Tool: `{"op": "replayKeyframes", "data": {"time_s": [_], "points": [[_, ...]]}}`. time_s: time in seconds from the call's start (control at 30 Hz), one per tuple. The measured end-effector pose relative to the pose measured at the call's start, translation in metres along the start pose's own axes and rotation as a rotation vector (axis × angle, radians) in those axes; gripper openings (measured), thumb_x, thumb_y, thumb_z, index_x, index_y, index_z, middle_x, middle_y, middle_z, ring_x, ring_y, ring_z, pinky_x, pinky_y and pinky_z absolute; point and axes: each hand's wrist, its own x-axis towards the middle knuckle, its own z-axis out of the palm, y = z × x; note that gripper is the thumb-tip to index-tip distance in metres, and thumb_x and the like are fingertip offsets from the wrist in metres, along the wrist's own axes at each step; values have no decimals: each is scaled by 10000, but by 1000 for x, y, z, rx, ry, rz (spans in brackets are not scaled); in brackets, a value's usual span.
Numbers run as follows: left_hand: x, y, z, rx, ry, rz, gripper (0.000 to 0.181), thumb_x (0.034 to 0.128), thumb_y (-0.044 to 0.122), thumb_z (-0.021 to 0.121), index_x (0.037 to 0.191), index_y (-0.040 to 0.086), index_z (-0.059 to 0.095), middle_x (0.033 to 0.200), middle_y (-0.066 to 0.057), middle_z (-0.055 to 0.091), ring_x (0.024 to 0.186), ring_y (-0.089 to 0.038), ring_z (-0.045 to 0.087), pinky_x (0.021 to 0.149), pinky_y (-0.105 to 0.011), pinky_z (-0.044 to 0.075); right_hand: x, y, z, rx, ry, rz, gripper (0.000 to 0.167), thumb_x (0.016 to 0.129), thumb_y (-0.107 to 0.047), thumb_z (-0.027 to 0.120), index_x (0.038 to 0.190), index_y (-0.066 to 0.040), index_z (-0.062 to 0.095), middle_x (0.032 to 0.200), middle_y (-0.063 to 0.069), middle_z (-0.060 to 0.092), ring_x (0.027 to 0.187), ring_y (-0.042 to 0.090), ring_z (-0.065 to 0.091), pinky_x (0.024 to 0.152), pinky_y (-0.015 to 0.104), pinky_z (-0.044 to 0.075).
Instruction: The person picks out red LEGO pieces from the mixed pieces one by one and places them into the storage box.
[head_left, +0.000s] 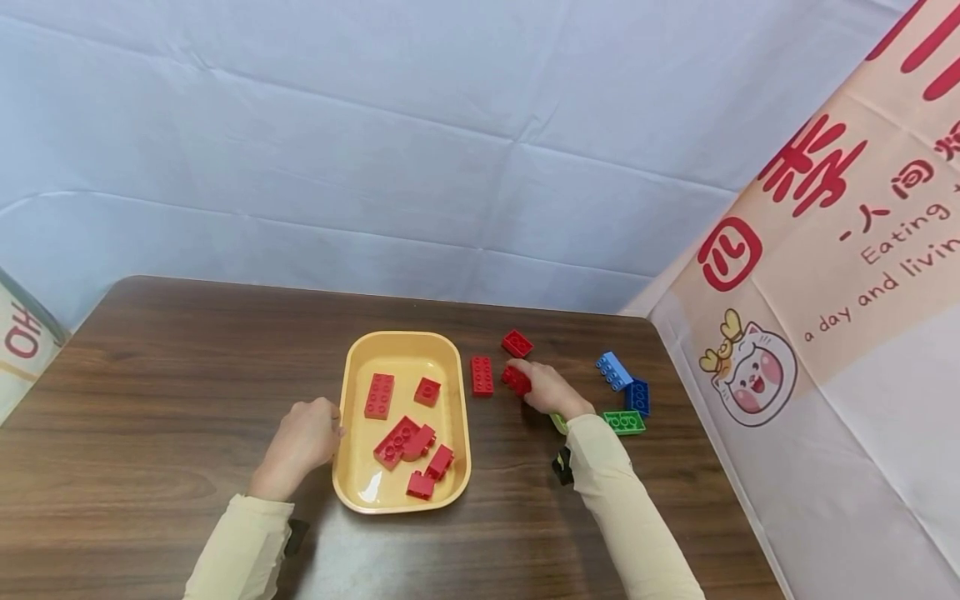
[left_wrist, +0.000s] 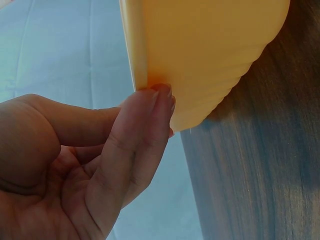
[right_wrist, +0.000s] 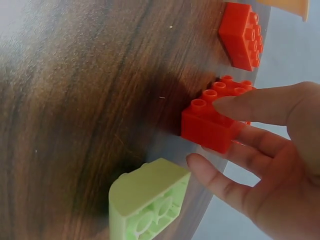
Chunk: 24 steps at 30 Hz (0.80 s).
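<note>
While I watch by camera, the left hand [head_left: 302,442] pinches the rim of the yellow tray [head_left: 408,360] – red bricks [head_left: 379,396] inside – and the right hand [head_left: 551,390] grips a studded brick [head_left: 516,380] right of it, near a pale-green brick [right_wrist: 145,187].

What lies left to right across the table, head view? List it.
Left hand, yellow rounded-rectangular plastic tray, red rectangular plastic brick, right hand, light-blue rectangular plastic brick, dark-blue rectangular plastic brick.

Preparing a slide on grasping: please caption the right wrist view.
The right hand holds a studded red brick, with a pale green brick and another red brick nearby.
</note>
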Motion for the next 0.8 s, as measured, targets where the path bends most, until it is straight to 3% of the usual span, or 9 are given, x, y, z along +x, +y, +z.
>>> {"op": "replayKeyframes", "data": {"time_s": [0.27,0.8], "points": [[-1,-1,2,-4,-2,-4,107,837,44,593,877,-46,636,646,-89,509,566,-207,499,484,-287,405,0,-1,1,31,-14,18,596,763,98,616,1306,-73,439,1088,137,575,879,244,518,752,362,469],[0,0,1,-5,-3,-4,176,838,38,588,960,-84,620,706,-112,543,595,-214,509,497,-292,420,-3,-3,-2,53,-48,38,600,742,101,648,1284,-69,453,1079,140,568,899,253,520,730,354,483]]}}
